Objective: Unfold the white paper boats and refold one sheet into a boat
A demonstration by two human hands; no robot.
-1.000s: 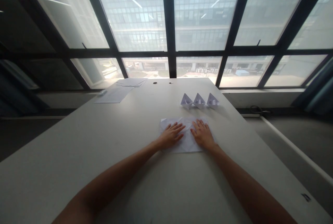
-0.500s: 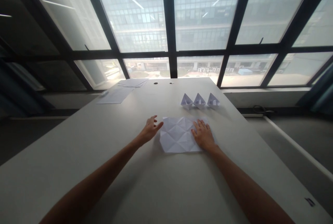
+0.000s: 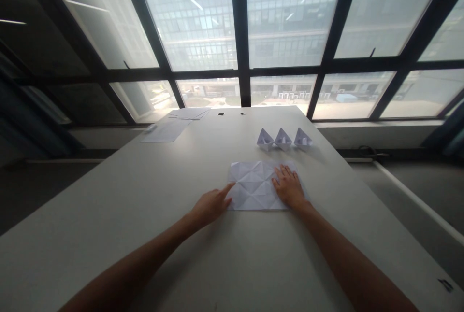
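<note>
Paper sheet (image 3: 250, 191) lies flat, full of fold lines

On the far left of the white counter (image 3: 152, 205) lie some flat papers (image 3: 165, 133). I see no shape made from them, so it looks like no work is done on those. A small pale thing (image 3: 150, 128) rests on their left side, but it is too blurry to name.

Next comes the left hand (image 3: 210, 205). Its pointing finger is right at the left edge of the sheet. The thumb is a little way from that finger, so the grip is a bit wide, and I see nothing pinched in it. The other fingers are hard to see.

The sheet is in the middle, on the counter. Lots of creases cross it, so the creasing looks mostly done. It is not folded up, so that part looks not done.

Behind it, in a row, stand the pointy paper shapes (image 3: 282, 140). They look finished. The right hand (image 3: 289, 190) lies palm down on the right part of the sheet. Its grip is wide and flat, and it holds nothing.

Now I count from the left: more than one flat paper, but I cannot tell how many; two hands; two little dark spots (image 3: 221, 114) at the far end; one creased sheet; three pointy shapes.
</note>
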